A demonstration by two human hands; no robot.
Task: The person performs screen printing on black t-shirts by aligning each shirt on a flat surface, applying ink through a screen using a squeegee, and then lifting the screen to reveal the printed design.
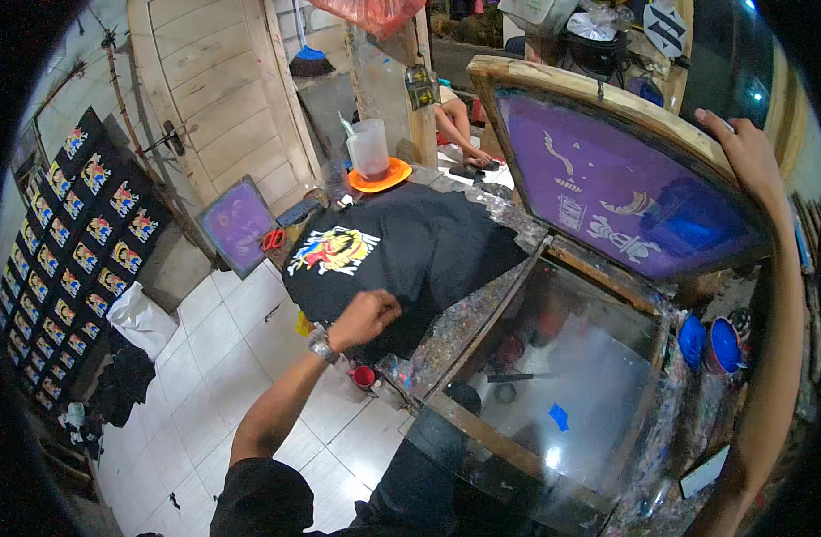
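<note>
Right hand (744, 157) holding up the wood-framed purple mesh screen (554, 157)

From my end I am watching the screen leaning open above a rectangular glass panel (598, 380) on the ink-stained, speckled counter (451, 340). The right hand is gripping the upper rim near one corner, its fingers only partly curled over the wood. If that grip were slipping, I judge the frame could be dropping onto the glass and cracking it.

The left hand (367, 319) is curling into a loose, half-closed fist at the near side of the black cloth (455, 242), which is lying on the counter left of the glass, its colourful cartoon print (334, 251) facing up. A silver metal wristwatch (320, 344) could be snagging the fabric or scuffing the print if the wrist were dipping. The right forearm is passing beside round tubs of bright blue paste (724, 345), so an elbow knock could be smearing colour. A small blue scrap (559, 416) on the glass could be sticking to whatever is landing there.

I cannot tell whether the left fingers are pinching cloth; the right thumb is hiding from me. A pillar is cutting off another person (460, 125), and the fisheye rim is darkening the corners.
</note>
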